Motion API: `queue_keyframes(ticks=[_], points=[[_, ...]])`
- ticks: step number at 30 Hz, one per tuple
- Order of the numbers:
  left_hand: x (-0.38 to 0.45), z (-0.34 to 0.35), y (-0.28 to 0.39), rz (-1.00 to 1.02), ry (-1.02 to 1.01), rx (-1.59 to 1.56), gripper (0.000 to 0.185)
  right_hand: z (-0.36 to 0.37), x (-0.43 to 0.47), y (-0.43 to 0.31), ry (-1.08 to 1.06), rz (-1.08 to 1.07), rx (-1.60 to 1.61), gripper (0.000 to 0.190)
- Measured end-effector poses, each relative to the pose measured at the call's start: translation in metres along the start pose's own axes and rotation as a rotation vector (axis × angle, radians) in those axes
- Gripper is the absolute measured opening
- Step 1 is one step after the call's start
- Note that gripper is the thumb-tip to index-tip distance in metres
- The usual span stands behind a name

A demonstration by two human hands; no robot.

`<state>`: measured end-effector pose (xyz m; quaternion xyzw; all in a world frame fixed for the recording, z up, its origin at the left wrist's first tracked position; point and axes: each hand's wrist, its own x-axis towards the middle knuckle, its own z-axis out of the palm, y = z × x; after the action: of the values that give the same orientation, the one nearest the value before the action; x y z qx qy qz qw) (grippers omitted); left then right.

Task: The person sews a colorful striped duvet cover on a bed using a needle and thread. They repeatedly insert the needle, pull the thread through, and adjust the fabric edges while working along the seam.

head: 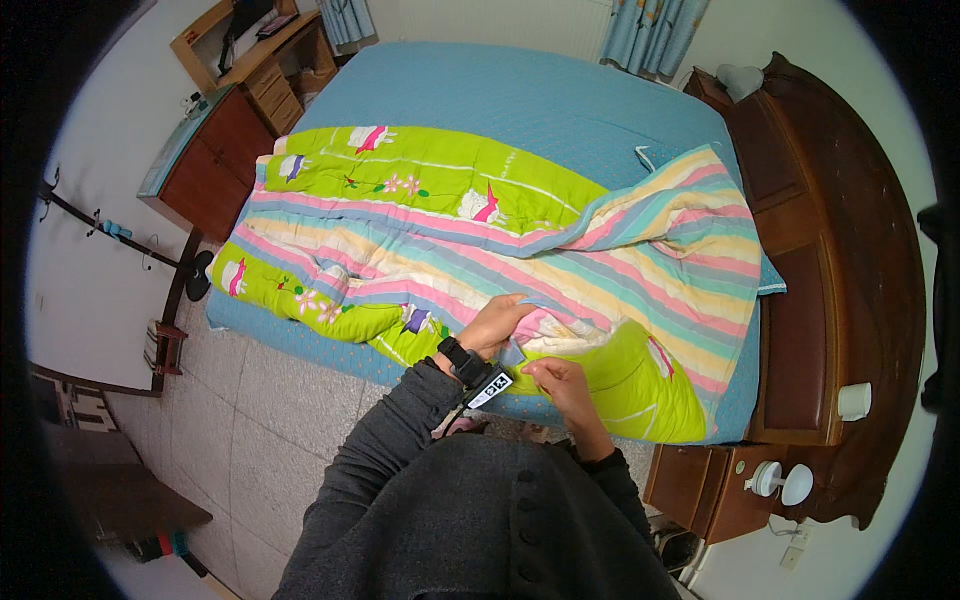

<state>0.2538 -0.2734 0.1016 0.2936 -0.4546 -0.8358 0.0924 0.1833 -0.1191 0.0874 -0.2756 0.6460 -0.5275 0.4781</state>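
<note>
A quilt with a striped side (480,262) and a bright green printed side (450,161) lies rumpled across a bed with a blue quilted cover (495,82). Near the bed's front edge my left hand (495,324), with a black strap and a small device at the wrist, grips the edge of the striped fabric. An opening or fold beside it shows pale inner cloth (566,337). My right hand (555,379) is just right of it, above the green part, with curled fingers; whether it pinches any cloth is not clear.
A dark wooden headboard (795,322) bounds the bed at right, with a roll of white paper (854,401) on it. A nightstand (697,487) with a white lamp (780,481) stands at lower right. A red-brown cabinet (214,165) and a desk (270,52) are at upper left, a coat stand (135,236) at left.
</note>
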Motion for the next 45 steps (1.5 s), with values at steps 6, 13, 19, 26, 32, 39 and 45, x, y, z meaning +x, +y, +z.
queue_keyframes(ticks=[6,13,19,26,32,39,45], points=[[0.001,-0.012,-0.004,-0.129,0.282,-0.187,0.013,-0.004,-0.004,-0.003,0.026,-0.108,-0.013,0.015],[-0.02,-0.014,-0.02,0.096,-0.229,0.204,0.023,-0.004,0.003,0.001,0.136,-0.044,0.062,0.015],[-0.026,-0.003,-0.061,0.716,0.15,0.932,0.017,-0.007,0.001,0.005,0.126,-0.074,0.08,0.014],[-0.02,-0.012,-0.068,0.286,0.178,0.705,0.022,-0.025,0.015,0.028,0.214,-0.218,0.002,0.015],[-0.021,-0.018,-0.066,0.123,0.113,0.277,0.03,-0.033,0.012,0.031,0.268,-0.239,-0.009,0.014],[-0.023,-0.012,-0.062,0.288,0.099,0.59,0.028,-0.002,0.019,0.013,0.274,-0.361,-0.374,0.016],[-0.03,-0.008,-0.057,0.451,0.137,0.815,0.024,-0.006,0.017,0.012,0.269,-0.356,-0.412,0.014]])
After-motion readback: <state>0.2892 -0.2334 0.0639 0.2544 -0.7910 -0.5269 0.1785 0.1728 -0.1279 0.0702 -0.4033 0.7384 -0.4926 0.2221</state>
